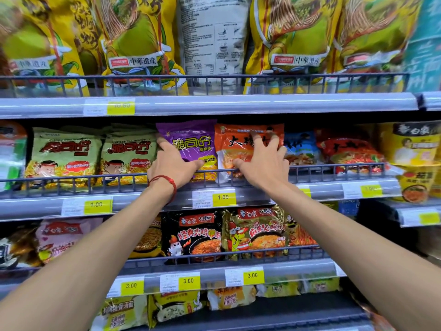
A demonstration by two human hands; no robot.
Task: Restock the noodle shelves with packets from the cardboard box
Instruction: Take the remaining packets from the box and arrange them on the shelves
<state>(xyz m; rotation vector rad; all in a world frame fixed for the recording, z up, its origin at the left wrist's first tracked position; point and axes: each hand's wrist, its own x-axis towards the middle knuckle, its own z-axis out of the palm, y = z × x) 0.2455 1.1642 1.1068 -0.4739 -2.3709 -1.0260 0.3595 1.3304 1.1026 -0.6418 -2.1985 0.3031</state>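
While both bare arms reach to the middle shelf behind its dark wire rail [310, 168], the left hand [173, 163], a red string bracelet [167, 181] at its wrist, lies flat with splayed fingers on the glossy purple noodle packet [191, 142], thumb pressing its lower front. The right hand [262, 161] spreads over the neighbouring orange noodle packet [235, 144], fingertips on its face, not clenched. Both packets stand upright, touching side by side. The cardboard box is out of view.
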